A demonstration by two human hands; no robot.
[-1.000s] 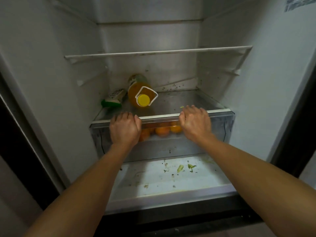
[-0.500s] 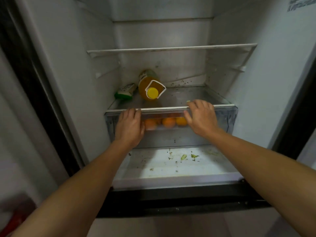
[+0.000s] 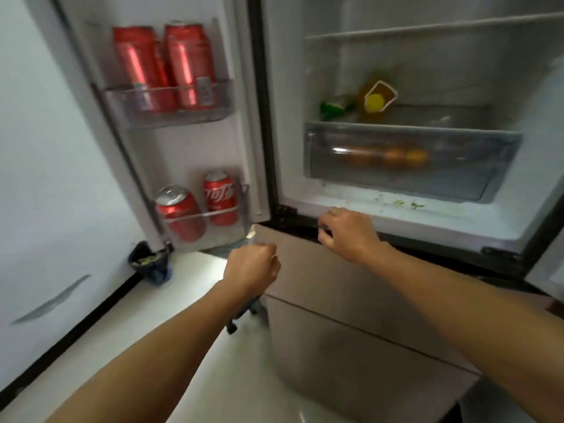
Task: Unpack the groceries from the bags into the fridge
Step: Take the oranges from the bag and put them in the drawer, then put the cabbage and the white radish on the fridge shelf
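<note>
The fridge stands open. Its clear crisper drawer point(image 3: 457, 166) is pushed in, and oranges point(image 3: 396, 155) show through the front. On the shelf above lie an orange juice bottle point(image 3: 377, 100) with a yellow cap and a green packet point(image 3: 332, 106). My right hand point(image 3: 348, 233) hovers with loosely curled fingers at the fridge's lower front edge and holds nothing. My left hand point(image 3: 251, 265) is a fist below the open left door. A blurred bluish thing shows just behind it; whether the hand grips it I cannot tell.
The open left door point(image 3: 195, 148) carries tall red cans point(image 3: 161, 65) in its upper rack and cola cans point(image 3: 195, 209) in the lower. A dark bag point(image 3: 151, 264) sits on the floor by the white wall. Beige freezer drawers point(image 3: 335, 300) lie below the fridge.
Both hands have left the crisper drawer front and dropped back toward me. The view has swung left and down, bringing the door racks and floor into sight.
</note>
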